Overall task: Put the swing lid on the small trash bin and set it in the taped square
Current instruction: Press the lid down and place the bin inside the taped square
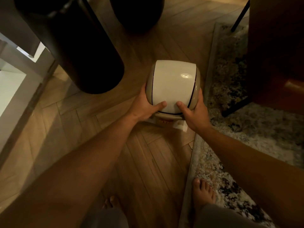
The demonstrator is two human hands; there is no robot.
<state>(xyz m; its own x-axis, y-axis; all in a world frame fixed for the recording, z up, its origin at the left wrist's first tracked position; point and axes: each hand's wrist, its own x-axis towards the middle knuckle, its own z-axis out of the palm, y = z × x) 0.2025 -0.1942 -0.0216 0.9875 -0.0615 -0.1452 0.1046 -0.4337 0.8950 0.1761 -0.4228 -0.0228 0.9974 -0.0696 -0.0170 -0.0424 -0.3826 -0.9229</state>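
A small beige trash bin [164, 120] stands on the wooden floor, mostly hidden under its swing lid [173, 83], whose white flap sits in a beige frame on top of the bin. My left hand [145, 105] grips the lid frame's left side, thumb on the white flap. My right hand [194, 111] grips the frame's right side, thumb also on the flap. A bit of white tape [181, 125] shows on the floor just below the bin; the taped square is otherwise hidden.
A tall black cylinder [74, 46] rises at the left and a second dark round object [139, 12] at the top. A patterned rug [230, 96] lies to the right, with a brown chair [276, 55] on it. My bare feet [203, 191] stand at the bottom.
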